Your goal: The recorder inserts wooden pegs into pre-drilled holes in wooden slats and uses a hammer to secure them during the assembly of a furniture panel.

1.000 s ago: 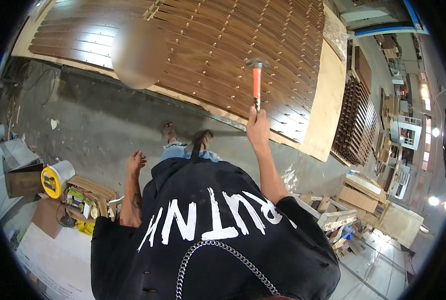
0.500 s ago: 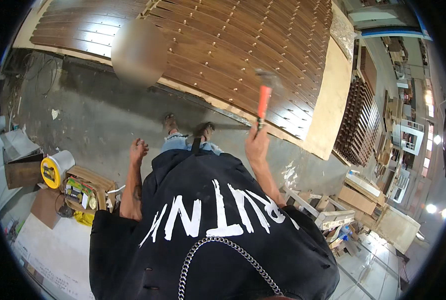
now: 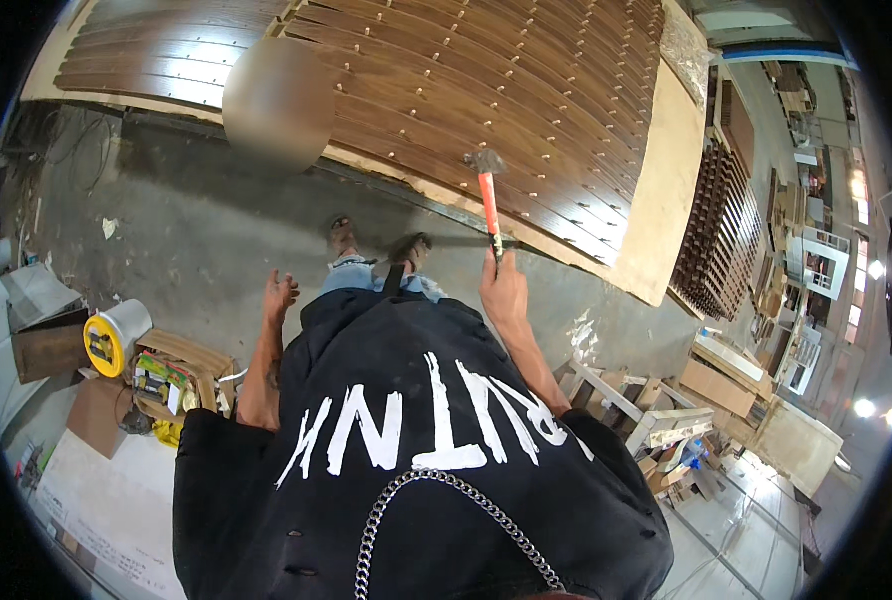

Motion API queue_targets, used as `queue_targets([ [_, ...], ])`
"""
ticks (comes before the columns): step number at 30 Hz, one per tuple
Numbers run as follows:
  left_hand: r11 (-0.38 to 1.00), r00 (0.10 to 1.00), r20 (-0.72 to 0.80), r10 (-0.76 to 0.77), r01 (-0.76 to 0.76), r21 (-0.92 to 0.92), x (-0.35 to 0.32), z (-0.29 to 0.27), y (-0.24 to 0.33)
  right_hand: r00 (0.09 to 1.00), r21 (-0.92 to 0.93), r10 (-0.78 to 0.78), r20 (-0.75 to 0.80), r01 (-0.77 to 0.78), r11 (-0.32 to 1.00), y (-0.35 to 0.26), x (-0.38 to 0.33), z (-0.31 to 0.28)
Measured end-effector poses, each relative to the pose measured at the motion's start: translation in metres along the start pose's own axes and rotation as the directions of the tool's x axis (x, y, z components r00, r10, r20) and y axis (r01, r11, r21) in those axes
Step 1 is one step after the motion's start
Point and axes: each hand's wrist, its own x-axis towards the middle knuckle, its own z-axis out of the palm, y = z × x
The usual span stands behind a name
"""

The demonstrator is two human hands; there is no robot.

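Note:
My right hand point(image 3: 507, 292) is closed around the lower grip of a hammer point(image 3: 490, 200) with an orange-red handle and a dark metal head. The hammer points away from me, its head over the near part of a panel of brown wooden slats point(image 3: 466, 80). Small pale pegs stand up from these slats in rows. Whether the hammer head touches the wood I cannot tell. My left hand point(image 3: 281, 290) hangs over the floor at my left side, holding nothing, its fingers loosely bent and apart.
A pale board point(image 3: 656, 190) edges the slats at the right. Beyond it stands a stack of dark slats point(image 3: 711, 235). On my left are a white bucket with a yellow lid point(image 3: 103, 345) and an open cardboard box point(image 3: 201, 375). Wood scraps point(image 3: 656, 415) lie at my right.
The hammer and my right hand have moved left and slightly toward me, and the hammer head, smeared before, now shows sharply. My left hand has hardly moved.

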Motion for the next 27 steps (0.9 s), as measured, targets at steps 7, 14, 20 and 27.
queue_targets([
  [7, 0.997, 0.997, 0.023, 0.074, -0.075, 0.016, 0.015, -0.008, 0.010, 0.983, 0.268, 0.048, -0.178, 0.001, 0.963, -0.009, -0.036, -0.004],
  [14, 0.727, 0.804, 0.142, 0.577, -0.585, 0.360, 0.023, 0.015, 0.093, 0.995, 0.190, 0.091, -0.032, -0.083, 0.978, -0.023, -0.046, -0.013],
  [20, 0.610, 0.710, 0.263, 0.653, -0.699, 0.373, -0.016, 0.113, 0.273, 0.953, 0.654, 0.045, -0.299, 0.171, 0.737, -0.099, -0.030, -0.046],
  [27, -0.218, 0.163, 0.626, 0.763, -0.847, 0.486, 0.011, 0.144, 0.310, 0.979, 0.712, 0.156, -0.132, -0.016, 0.702, -0.107, -0.017, -0.025],
])
